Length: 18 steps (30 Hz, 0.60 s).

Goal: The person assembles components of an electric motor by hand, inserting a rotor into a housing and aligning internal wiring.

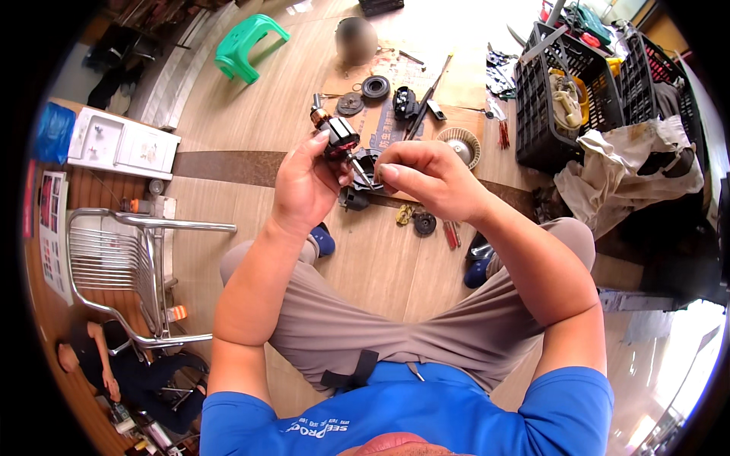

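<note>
Between the fingers of my left hand (300, 186) sits a motor armature (340, 131), with its copper end up and its thin steel shaft slanting down to the right. My right hand (435, 178) is closed in a pinch close to the shaft's tip; whatever lies in its fingertips is too small to make out. Behind and below the armature, a dark ring-shaped housing (368, 161) is partly covered by my hands. Beyond them lie a black ring (375, 87), a grey disc (350, 104) and a black motor part (404, 103).
A pale fan wheel (460, 146) rests on the cardboard (456, 95). Red-handled tools (452, 235) and a small black wheel (424, 223) lie near my feet. Black crates (570, 99) stand right, a green stool (247, 49) far left, a metal chair (114, 266) left, near a seated person (114, 372).
</note>
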Each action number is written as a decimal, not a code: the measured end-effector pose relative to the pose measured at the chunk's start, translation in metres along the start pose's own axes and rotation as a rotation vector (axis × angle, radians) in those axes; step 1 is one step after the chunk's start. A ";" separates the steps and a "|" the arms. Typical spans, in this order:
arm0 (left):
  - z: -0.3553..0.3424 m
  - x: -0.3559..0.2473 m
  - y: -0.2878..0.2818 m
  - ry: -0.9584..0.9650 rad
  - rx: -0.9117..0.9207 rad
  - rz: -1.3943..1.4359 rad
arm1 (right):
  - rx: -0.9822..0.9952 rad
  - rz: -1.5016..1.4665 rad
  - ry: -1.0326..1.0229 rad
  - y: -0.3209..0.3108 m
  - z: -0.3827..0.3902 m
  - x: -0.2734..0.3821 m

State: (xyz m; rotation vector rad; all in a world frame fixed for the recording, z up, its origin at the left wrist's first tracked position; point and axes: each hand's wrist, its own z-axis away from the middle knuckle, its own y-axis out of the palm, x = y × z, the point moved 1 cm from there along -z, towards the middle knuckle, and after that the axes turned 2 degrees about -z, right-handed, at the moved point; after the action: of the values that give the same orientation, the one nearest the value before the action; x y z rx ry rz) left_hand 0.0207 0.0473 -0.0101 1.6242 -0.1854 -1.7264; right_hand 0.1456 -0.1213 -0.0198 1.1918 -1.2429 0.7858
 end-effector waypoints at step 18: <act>0.002 0.002 0.007 -0.058 0.054 0.038 | -0.300 0.512 -0.074 0.001 -0.003 -0.013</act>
State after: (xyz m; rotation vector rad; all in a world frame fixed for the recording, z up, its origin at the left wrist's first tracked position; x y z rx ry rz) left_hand 0.0221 0.0407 -0.0078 1.6000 -0.2905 -1.7541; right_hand 0.1424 -0.1162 -0.0323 0.6679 -1.6931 0.8874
